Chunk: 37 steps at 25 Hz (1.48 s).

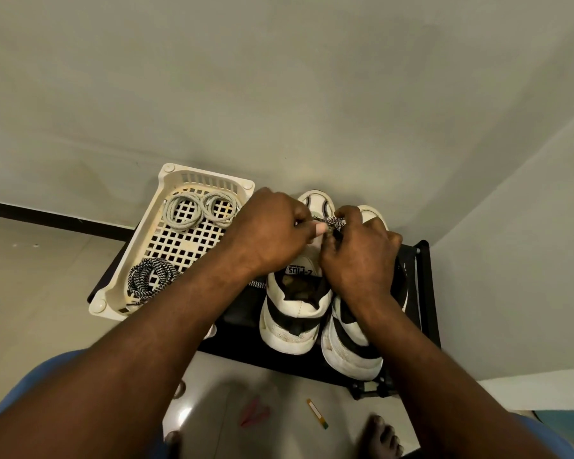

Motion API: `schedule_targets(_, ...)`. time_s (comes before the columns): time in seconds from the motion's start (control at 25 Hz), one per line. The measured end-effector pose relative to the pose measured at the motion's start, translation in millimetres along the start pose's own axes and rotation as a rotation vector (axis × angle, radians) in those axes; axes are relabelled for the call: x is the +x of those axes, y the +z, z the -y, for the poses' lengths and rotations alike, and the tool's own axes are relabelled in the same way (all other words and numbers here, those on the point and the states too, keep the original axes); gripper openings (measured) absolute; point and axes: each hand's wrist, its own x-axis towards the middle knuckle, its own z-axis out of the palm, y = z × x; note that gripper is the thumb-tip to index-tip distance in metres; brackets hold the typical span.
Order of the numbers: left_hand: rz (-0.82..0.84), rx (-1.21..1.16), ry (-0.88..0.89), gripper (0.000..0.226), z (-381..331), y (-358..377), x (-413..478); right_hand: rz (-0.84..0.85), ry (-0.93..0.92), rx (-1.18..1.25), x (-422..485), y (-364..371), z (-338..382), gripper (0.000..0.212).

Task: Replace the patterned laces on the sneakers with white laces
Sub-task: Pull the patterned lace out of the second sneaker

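Left hand (272, 226) and right hand (355, 250) each pinch the patterned lace (333, 221) over the sneaker (295, 313). The hands cover the eyelets, so the threading is unreadable. The second sneaker (352, 346) is partly hidden under the right forearm. Both stand on a black rack (424, 293). The basket (140, 246) beside them holds two white laces (182, 208) and a coiled zigzag lace (151, 279).
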Motion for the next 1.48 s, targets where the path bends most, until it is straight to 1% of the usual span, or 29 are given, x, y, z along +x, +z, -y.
schedule_targets(0.08,0.007,-0.396,0.029,0.032,-9,-12,-5,0.009,0.005,0.019,0,-1,-1,0.043)
schedule_targets(0.12,0.042,-0.484,0.007,0.033,-13,-17,-8,0.012,0.005,0.020,0,0,-1,0.043)
schedule_targets(0.16,0.075,-0.444,-0.022,0.034,-13,-19,-10,0.015,0.009,0.022,0,1,-2,0.043)
schedule_targets(0.24,0.095,-0.032,-0.065,0.029,-7,-16,-13,0.015,0.028,0.040,1,2,-3,0.042)
schedule_targets(0.28,0.053,0.057,-0.073,0.024,-5,-15,-15,0.014,0.034,0.049,1,2,-3,0.041)
schedule_targets(0.32,0.026,0.001,-0.060,0.020,-4,-14,-17,0.016,0.037,0.054,1,2,-3,0.041)
schedule_targets(0.36,0.024,-0.217,-0.048,0.021,-5,-15,-18,0.019,0.039,0.053,1,2,-2,0.040)
schedule_targets(0.44,0.027,-0.740,-0.123,0.028,-13,-18,-22,0.022,0.040,0.051,1,1,-2,0.041)
schedule_targets(0.48,-0.016,-0.858,-0.157,0.029,-15,-19,-23,0.019,0.040,0.053,0,0,-1,0.040)
schedule_targets(0.52,-0.099,-0.793,-0.178,0.030,-14,-19,-22,0.016,0.040,0.058,0,-1,0,0.040)
schedule_targets(0.56,-0.157,-0.585,-0.196,0.033,-10,-18,-20,0.015,0.042,0.063,0,-2,0,0.040)
schedule_targets(0.6,-0.142,-0.306,-0.215,0.034,-4,-17,-18,0.017,0.045,0.069,0,-3,0,0.040)
schedule_targets(0.64,-0.066,-0.039,-0.235,0.032,1,-15,-18,0.020,0.048,0.075,0,-4,0,0.040)
schedule_targets(0.68,0.032,0.158,-0.256,0.031,3,-13,-19,0.023,0.049,0.078,0,-4,1,0.040)
schedule_targets(0.72,0.100,0.292,-0.254,0.032,5,-9,-18,0.027,0.050,0.080,0,-3,1,0.040)
schedule_targets(0.76,0.126,0.371,-0.231,0.033,6,-6,-17,0.029,0.050,0.082,0,-3,0,0.039)
schedule_targets(0.8,0.108,0.382,-0.181,0.032,6,-3,-17,0.031,0.050,0.084,0,-3,0,0.039)
schedule_targets(0.84,0.075,0.327,-0.117,0.027,3,-4,-18,0.029,0.049,0.086,0,-3,0,0.038)
schedule_targets(0.88,0.031,0.171,-0.060,0.022,1,-5,-18,0.027,0.049,0.087,0,-4,0,0.038)
schedule_targets(0.96,-0.040,-0.345,-0.026,0.020,-4,-12,-19,0.018,0.053,0.090,-1,-4,0,0.037)
schedule_targets(1.04,-0.033,-0.902,-0.036,0.024,-11,-20,-22,0.006,0.052,0.098,-1,-5,0,0.035)
schedule_targets(1.08,-0.021,-1.092,-0.048,0.026,-12,-22,-25,0.006,0.050,0.101,-2,-5,1,0.035)
schedule_targets(1.12,-0.035,-1.160,-0.069,0.028,-12,-23,-25,0.013,0.049,0.099,-2,-4,1,0.035)
schedule_targets(1.16,-0.077,-1.114,-0.099,0.032,-8,-23,-23,0.021,0.051,0.098,-2,-4,2,0.036)
schedule_targets(1.2,-0.129,-0.971,-0.138,0.036,-5,-21,-19,0.026,0.056,0.097,-2,-4,2,0.037)
schedule_targets(1.28,-0.202,-0.589,-0.225,0.038,-1,-22,-12,0.030,0.062,0.097,-1,-4,2,0.039)
schedule_targets(1.32,-0.185,-0.383,-0.251,0.035,0,-22,-11,0.032,0.063,0.097,-1,-4,1,0.039)
schedule_targets(1.4,-0.038,0.040,-0.274,0.029,3,-21,-14,0.031,0.065,0.097,-1,-5,1,0.038)
schedule_targets(1.48,0.122,0.316,-0.278,0.033,6,-15,-19,0.028,0.066,0.094,-1,-5,2,0.038)
